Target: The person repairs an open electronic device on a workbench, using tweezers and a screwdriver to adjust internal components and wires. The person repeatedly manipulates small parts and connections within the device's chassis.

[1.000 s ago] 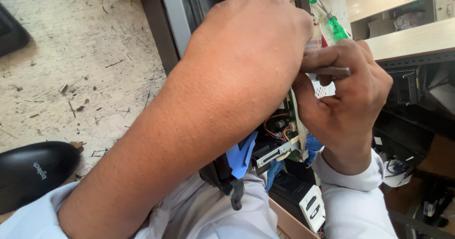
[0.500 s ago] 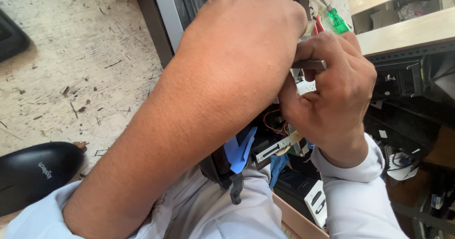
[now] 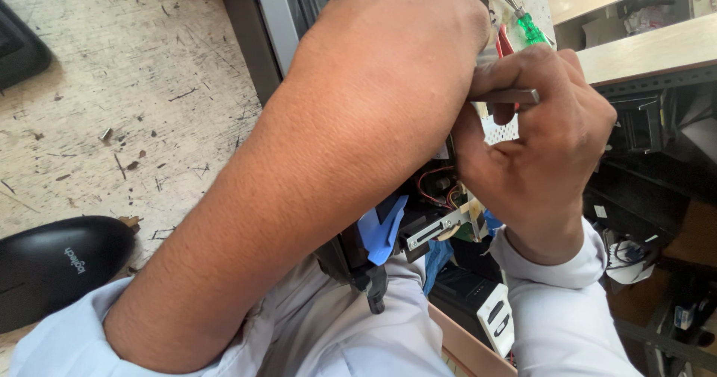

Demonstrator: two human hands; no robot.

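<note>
Open room lies to the left, on the scratched, chipped worktop point(image 3: 134, 85); only a black computer mouse point(image 3: 56, 265) at its near left edge and a dark object point(image 3: 19, 48) at its far left edge stand there. The middle is blocked: the left hand point(image 3: 388, 63) and its forearm cover the opened black device point(image 3: 299, 18) (its inside crowded with wires and a blue cloth point(image 3: 381, 231)). The right hand point(image 3: 530, 138) closes the right side. Green-handled screwdrivers point(image 3: 523, 14) lie at the far edge, and a wooden shelf point(image 3: 650, 48) walls the right.
</note>
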